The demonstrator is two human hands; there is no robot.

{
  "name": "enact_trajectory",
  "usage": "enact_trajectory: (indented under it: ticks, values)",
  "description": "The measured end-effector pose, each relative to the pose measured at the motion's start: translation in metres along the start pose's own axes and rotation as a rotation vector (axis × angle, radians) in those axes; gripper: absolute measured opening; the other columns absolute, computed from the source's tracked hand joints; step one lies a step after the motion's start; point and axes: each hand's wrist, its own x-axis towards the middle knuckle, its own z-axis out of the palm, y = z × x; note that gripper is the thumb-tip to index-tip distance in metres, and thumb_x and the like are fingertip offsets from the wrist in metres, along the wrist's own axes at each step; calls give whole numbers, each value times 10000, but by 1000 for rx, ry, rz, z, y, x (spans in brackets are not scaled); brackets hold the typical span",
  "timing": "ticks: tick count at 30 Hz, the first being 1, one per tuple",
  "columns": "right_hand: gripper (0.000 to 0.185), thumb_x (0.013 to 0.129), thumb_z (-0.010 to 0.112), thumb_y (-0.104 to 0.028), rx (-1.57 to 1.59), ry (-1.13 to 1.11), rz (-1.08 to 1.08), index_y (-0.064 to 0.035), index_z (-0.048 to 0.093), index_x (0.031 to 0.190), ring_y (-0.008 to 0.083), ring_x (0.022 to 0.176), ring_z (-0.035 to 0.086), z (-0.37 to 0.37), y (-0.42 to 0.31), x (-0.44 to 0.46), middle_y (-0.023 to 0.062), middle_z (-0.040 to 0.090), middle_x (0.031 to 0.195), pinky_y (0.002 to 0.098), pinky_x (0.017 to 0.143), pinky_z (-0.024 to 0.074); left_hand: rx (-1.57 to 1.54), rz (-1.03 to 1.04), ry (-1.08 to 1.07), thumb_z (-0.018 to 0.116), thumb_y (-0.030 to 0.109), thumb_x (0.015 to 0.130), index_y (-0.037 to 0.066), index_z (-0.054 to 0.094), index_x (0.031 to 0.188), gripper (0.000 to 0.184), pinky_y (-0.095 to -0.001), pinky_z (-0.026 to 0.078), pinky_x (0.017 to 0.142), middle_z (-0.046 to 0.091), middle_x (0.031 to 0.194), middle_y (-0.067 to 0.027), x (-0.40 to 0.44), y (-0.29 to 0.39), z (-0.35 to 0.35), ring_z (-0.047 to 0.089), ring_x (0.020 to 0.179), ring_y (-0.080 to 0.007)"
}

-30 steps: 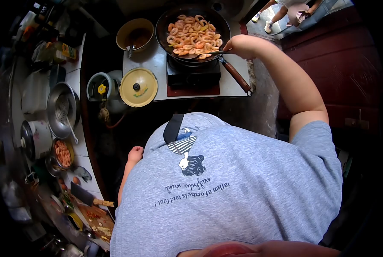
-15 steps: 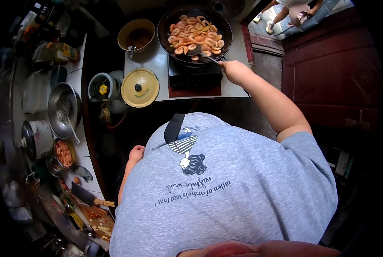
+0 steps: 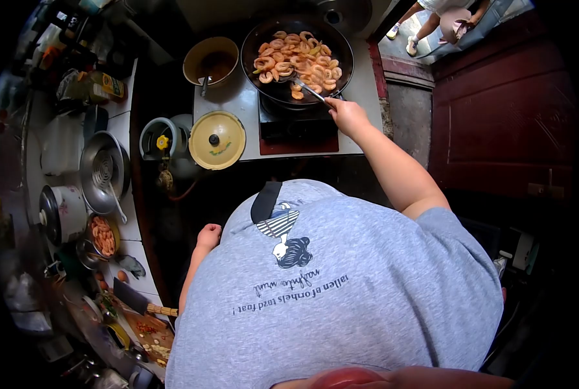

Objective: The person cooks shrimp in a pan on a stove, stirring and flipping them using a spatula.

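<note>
My right hand (image 3: 350,117) is closed round the handle of a spatula (image 3: 312,91), whose head is down among the shrimp and partly covered by them. The peeled orange-pink shrimp (image 3: 315,65) lie spread in a black wok (image 3: 343,48) on a dark stove (image 3: 289,129). Low beside my belly, my left hand (image 3: 209,235) hangs with its fingers curled in and nothing seen in them; it touches no utensil.
Left of the wok stand a yellow bowl (image 3: 186,61) with a spoon in brown liquid and a yellow lid (image 3: 228,136). A gas cylinder (image 3: 184,155) is below. The left counter holds a colander (image 3: 88,185), raw meat (image 3: 103,235) and a cleaver (image 3: 132,297). Another person (image 3: 425,26) is outside the doorway.
The spatula has moved left and dug in under shrimp, which have shifted in the wok. My right hand has moved slightly down. The whole view has tilted a little; my left hand stays curled.
</note>
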Motion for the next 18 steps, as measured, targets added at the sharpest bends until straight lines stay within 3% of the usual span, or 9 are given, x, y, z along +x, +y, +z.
enact_trajectory:
  ticks: [9, 13, 18]
  values:
    - [314, 895, 598, -188, -9, 197, -93, -208, 632, 1206, 345, 905, 647, 2, 33, -10, 151, 685, 986, 441, 783, 523, 91, 2, 34, 645, 282, 879, 70, 692, 977, 238, -331, 519, 752, 711, 874, -80, 4, -10, 5, 662, 811, -184]
    - [308, 897, 578, -176, -332, 265, -131, -254, 652, 1185, 300, 721, 655, -24, 15, -20, 87, 648, 818, 431, 632, 537, 118, -5, 43, 648, 282, 878, 66, 694, 969, 238, -332, 520, 765, 713, 891, -89, -1, -3, 5, 665, 826, -194]
    - [340, 874, 574, -129, -491, 386, -323, -306, 673, 1147, 254, 599, 609, -27, 14, -31, 51, 548, 700, 392, 537, 513, 85, -79, 34, 645, 278, 881, 61, 693, 967, 238, -333, 521, 781, 714, 903, -93, -22, 37, 0, 666, 839, -199]
